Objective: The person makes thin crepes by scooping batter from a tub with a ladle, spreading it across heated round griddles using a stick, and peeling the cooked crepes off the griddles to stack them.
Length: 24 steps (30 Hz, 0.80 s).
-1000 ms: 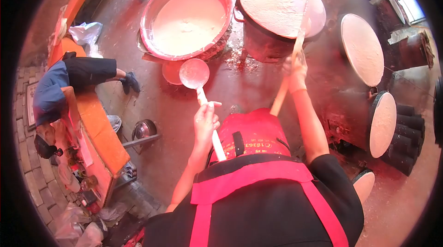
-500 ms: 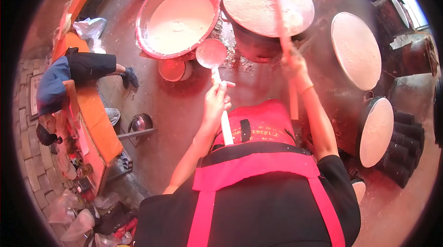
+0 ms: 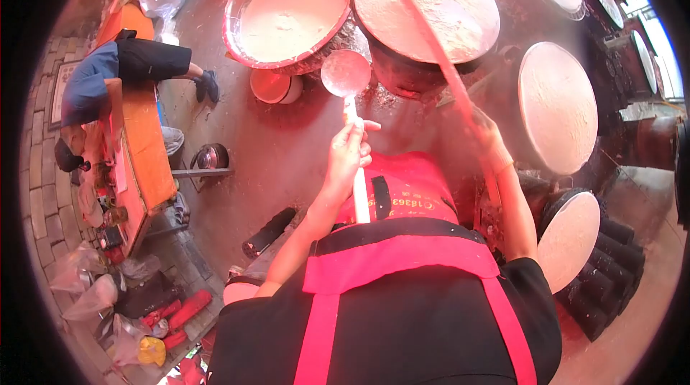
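Note:
My left hand (image 3: 348,151) is closed round the pale handle of a ladle (image 3: 346,74), whose round bowl points away from me, below the tub's rim in view. Wrapped round a long flat wooden stick (image 3: 438,51) is my right hand (image 3: 487,142). The stick's far part lies over a round griddle (image 3: 406,11) covered with pale batter; whether it touches the surface I cannot tell. Left of that griddle stands a red tub (image 3: 231,25) of pale batter.
More round griddles with pale layers stand at right, one (image 3: 557,108) near my right arm. Black cylinders (image 3: 600,281) lie below them. A person (image 3: 90,90) bends over an orange table (image 3: 147,148) at left. A small red-and-white bucket (image 3: 291,89) sits under the tub.
The stick has swung so its far end points more to the left, and my right hand has shifted right and lower. The ladle remains in my left hand. The whole view has also shifted.

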{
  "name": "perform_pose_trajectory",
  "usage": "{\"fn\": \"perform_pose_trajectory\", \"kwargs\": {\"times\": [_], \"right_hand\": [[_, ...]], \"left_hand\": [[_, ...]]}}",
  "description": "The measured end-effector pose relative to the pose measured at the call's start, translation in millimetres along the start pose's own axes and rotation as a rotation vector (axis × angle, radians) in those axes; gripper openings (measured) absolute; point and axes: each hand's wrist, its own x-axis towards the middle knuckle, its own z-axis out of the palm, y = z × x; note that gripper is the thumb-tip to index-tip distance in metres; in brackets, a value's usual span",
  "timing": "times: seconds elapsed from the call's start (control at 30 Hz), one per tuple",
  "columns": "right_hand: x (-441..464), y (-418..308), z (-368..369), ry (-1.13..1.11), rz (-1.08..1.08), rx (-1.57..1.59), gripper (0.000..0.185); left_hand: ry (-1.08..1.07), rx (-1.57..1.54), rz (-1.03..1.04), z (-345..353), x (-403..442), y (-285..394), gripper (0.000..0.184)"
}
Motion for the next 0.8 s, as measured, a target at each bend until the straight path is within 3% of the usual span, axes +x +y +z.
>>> {"fn": "perform_pose_trajectory", "kwargs": {"times": [0.07,0.27,0.37,0.4,0.43,0.47,0.5,0.57,0.6,0.63,0.7,0.73,0.8], "right_hand": [[4,-22,-9,0.166,0.072,0.061,0.033],[84,-54,-26,0.179,-0.17,0.304,0.03],[71,-87,46,0.307,-0.227,0.109,0.043],[70,-87,45,0.264,-0.226,0.04,0.042],[69,-85,43,0.222,-0.224,-0.029,0.042],[76,-70,33,0.259,-0.358,-0.071,0.038],[111,-35,12,0.375,-0.792,-0.078,0.037],[97,-27,26,0.428,-0.496,0.537,0.037],[92,-22,45,0.378,-0.708,0.405,0.038],[89,-23,72,0.383,-0.71,0.401,0.038],[85,-41,116,0.451,-0.334,0.099,0.04],[83,-51,119,0.332,-0.282,0.008,0.04],[69,-61,110,0.366,-0.341,0.016,0.039]], "left_hand": [[0.027,0.035,-0.001,2,-1,-1,0.031],[-0.043,0.052,-0.041,-1,7,14,0.03],[0.037,-0.028,-0.027,8,9,29,0.041],[-0.013,-0.033,0.033,10,7,38,0.051],[0.05,-0.07,0.032,12,6,43,0.045],[0.028,-0.074,-0.004,5,9,44,0.038],[0.005,-0.077,-0.039,-4,13,45,0.034],[-0.068,-0.077,-0.054,-16,19,46,0.029],[-0.14,-0.069,-0.071,-20,22,46,0.027],[-0.145,-0.071,-0.074,-21,27,44,0.027],[-0.08,-0.125,-0.104,-16,39,42,0.022],[-0.085,-0.152,-0.122,-16,40,45,0.018],[-0.113,-0.162,-0.158,-23,42,46,0.015]]}}
